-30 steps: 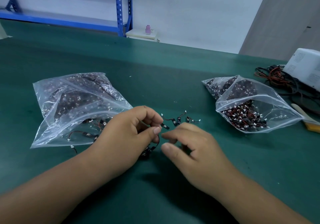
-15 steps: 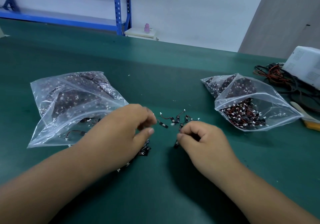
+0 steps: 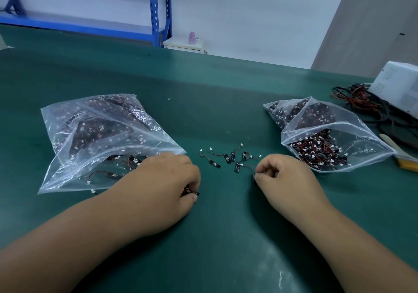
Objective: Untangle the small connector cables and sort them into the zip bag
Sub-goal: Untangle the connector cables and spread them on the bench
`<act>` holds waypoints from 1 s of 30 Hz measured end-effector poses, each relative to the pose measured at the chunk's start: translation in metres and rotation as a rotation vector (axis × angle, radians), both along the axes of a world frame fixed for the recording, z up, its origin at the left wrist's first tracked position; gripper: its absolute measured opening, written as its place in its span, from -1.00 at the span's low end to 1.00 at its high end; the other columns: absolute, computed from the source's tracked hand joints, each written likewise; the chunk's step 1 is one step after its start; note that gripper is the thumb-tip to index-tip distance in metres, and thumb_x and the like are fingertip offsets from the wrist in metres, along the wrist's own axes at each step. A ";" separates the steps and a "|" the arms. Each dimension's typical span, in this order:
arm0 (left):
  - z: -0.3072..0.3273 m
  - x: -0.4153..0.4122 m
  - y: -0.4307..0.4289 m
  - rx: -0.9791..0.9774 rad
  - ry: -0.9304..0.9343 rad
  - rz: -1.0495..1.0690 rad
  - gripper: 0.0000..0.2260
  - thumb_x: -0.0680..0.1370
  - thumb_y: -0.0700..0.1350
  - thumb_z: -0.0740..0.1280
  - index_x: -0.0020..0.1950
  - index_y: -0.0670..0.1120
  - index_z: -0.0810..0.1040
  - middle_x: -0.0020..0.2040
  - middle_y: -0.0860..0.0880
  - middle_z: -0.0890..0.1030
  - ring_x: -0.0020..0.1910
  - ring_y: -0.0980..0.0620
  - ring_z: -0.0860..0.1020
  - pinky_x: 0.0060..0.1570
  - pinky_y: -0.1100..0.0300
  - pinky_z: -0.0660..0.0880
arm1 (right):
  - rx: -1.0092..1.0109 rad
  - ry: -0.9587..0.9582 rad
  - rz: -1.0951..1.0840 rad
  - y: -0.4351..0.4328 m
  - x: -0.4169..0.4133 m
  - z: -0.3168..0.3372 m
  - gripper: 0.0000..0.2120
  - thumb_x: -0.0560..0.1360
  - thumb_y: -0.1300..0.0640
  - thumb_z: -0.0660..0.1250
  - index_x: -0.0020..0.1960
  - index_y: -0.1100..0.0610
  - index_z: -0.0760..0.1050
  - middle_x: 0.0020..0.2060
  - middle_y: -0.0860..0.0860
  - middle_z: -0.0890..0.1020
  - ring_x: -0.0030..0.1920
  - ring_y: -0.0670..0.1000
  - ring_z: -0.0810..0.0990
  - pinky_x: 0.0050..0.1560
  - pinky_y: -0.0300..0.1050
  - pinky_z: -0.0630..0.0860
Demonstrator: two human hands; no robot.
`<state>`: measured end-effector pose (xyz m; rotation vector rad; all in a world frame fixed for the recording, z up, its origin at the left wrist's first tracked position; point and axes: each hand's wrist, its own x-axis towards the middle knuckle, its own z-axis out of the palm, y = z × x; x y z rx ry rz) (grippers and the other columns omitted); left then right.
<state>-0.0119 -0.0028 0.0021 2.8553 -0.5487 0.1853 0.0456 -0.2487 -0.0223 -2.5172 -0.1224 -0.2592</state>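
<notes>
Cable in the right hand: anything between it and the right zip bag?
Nothing visible. The right hand pinches the cable beside the right zip bag, only bare mat between; the loose cables lie on its other side.

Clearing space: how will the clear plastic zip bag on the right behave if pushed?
The clear plastic zip bag looks limp and wrinkled, so it would probably crumple rather than slide. Its mouth seems open; red-and-black cables may spill.
</notes>
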 end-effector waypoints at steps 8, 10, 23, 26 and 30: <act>0.000 -0.001 0.001 -0.028 -0.030 0.003 -0.78 0.50 0.21 0.27 0.09 0.19 0.44 0.03 0.26 0.43 0.08 0.24 0.39 0.17 0.26 0.35 | -0.114 -0.047 0.139 0.004 -0.006 -0.001 -0.89 0.49 0.17 0.42 -0.09 -0.03 0.65 -0.19 -0.13 0.52 -0.13 -0.02 0.56 0.01 -0.02 0.53; -0.002 -0.002 0.004 0.032 0.006 0.009 -0.64 0.46 0.26 0.22 0.22 0.21 0.40 0.11 0.29 0.39 0.18 0.23 0.35 0.25 0.22 0.34 | -0.109 -0.053 0.151 0.003 -0.004 -0.002 -0.88 0.51 0.18 0.41 -0.03 -0.02 0.65 -0.15 -0.12 0.51 -0.11 -0.02 0.54 0.03 -0.02 0.51; -0.006 0.002 -0.003 -0.057 0.047 -0.107 -0.91 0.55 0.07 0.27 0.03 0.20 0.40 -0.05 0.22 0.43 -0.01 0.23 0.40 0.09 0.24 0.38 | -0.212 -0.116 0.532 0.040 -0.042 0.009 -0.62 0.48 -0.24 0.18 0.00 0.00 0.61 -0.14 -0.12 0.49 -0.08 -0.03 0.50 -0.03 0.00 0.47; -0.007 0.002 -0.007 -0.135 0.067 -0.113 -0.90 0.54 0.03 0.30 -0.02 0.20 0.40 -0.09 0.22 0.44 -0.04 0.24 0.41 0.03 0.25 0.39 | -0.241 -0.131 0.540 0.045 -0.042 0.004 -0.66 0.51 -0.25 0.26 0.02 -0.02 0.59 -0.14 -0.12 0.46 -0.07 -0.02 0.47 -0.01 -0.01 0.44; -0.006 0.002 -0.009 -0.219 0.074 -0.089 -0.87 0.54 0.02 0.33 -0.02 0.19 0.39 -0.08 0.25 0.45 -0.02 0.29 0.41 -0.04 0.35 0.36 | -0.119 -0.149 0.540 0.042 -0.041 0.004 -0.64 0.53 -0.23 0.29 -0.16 0.06 0.56 -0.25 -0.05 0.47 -0.18 0.05 0.47 -0.12 0.07 0.45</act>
